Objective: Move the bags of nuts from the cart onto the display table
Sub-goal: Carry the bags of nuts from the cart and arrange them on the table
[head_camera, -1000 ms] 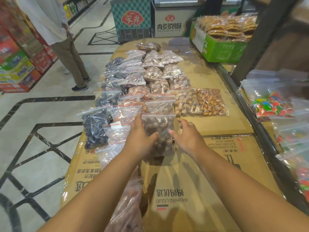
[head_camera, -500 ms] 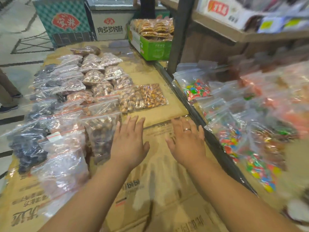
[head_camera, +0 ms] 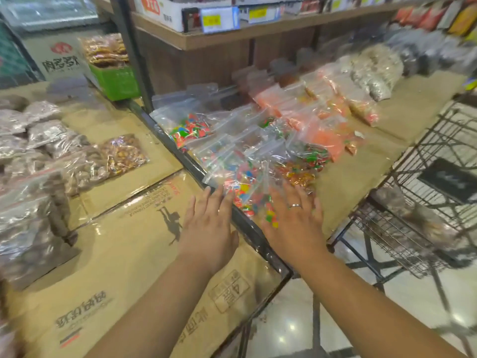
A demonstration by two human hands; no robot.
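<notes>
The left grip (head_camera: 209,228), a bare hand, hovers flat with straight, spread fingers over the cardboard-covered counter (head_camera: 134,244), holding nothing. Its fingertips reach the counter's dark edge rail (head_camera: 247,226). The right grip (head_camera: 296,228), with a ring (head_camera: 295,205) on one finger, is likewise flat and empty, its straight fingers over clear bags of coloured sweets (head_camera: 245,156) on the neighbouring counter (head_camera: 361,174). Bags of nuts (head_camera: 85,164) lie in rows on the left counter, well apart from both grips. At the right stands the wire cart (head_camera: 402,236), where a blurred brownish bag (head_camera: 418,215) lies in the basket. A green box (head_camera: 116,81) of snacks sits at the back.
</notes>
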